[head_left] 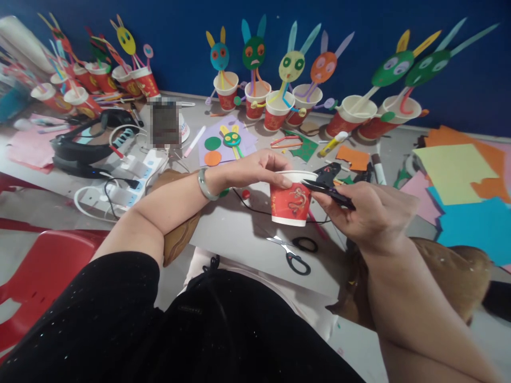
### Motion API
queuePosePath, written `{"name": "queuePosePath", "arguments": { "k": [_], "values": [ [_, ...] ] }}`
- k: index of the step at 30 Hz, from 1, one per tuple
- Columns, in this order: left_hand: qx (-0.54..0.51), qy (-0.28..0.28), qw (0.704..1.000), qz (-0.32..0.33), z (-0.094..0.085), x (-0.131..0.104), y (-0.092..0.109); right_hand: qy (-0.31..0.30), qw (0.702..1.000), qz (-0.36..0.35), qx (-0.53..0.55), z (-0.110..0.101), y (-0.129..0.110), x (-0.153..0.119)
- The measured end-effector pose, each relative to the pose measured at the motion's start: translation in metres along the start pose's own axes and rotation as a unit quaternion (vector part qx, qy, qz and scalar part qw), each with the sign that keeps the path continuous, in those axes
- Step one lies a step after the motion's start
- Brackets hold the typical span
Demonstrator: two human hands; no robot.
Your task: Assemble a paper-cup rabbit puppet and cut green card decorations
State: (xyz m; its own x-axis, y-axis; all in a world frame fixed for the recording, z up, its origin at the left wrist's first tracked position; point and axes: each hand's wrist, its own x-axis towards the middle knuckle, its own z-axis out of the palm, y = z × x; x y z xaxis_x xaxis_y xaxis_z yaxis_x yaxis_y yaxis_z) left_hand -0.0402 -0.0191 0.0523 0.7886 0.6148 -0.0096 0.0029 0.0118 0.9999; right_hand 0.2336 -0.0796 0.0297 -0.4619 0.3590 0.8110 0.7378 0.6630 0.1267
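Observation:
A red paper cup (pixel 290 205) with a white rim and a gold dragon print is held upright above the table by my left hand (pixel 263 169). The thumb presses on the outside near the rim, and the other fingers go behind it, partly hidden. My right hand (pixel 369 215) grips a black stapler-like tool (pixel 333 191), its jaws at the cup's right rim. Whether the jaws are pressed together on the paper I cannot tell. Black-handled scissors (pixel 293 252) lie partly spread on the table below the cup.
Red cups with paper animal figures (pixel 279 109) line the back wall. Coloured paper sheets (pixel 459 175) cover the right side. A power strip (pixel 139 175) with cables and a black headset (pixel 82 149) are on the left. A paper figure (pixel 231 139) lies beyond my left hand.

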Motion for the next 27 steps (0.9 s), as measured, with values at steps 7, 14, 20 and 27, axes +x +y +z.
{"name": "queuePosePath", "arguments": {
  "k": [7, 14, 20, 27],
  "values": [
    [0.010, -0.002, 1.000, 0.016, -0.001, -0.001, 0.002, -0.038, 0.999, 0.017, -0.024, -0.002, -0.001, 0.001],
    [0.060, 0.042, 0.997, 0.036, 0.000, 0.002, -0.004, -0.060, 0.994, 0.070, -0.052, -0.001, -0.006, -0.004],
    [0.030, 0.072, 0.995, 0.063, 0.006, 0.005, -0.007, -0.051, 0.990, 0.107, -0.077, -0.001, -0.020, 0.000],
    [-0.005, 0.101, 0.992, 0.074, 0.017, 0.006, -0.010, -0.075, 0.982, 0.155, -0.075, -0.003, -0.025, -0.001]
  ]
}}
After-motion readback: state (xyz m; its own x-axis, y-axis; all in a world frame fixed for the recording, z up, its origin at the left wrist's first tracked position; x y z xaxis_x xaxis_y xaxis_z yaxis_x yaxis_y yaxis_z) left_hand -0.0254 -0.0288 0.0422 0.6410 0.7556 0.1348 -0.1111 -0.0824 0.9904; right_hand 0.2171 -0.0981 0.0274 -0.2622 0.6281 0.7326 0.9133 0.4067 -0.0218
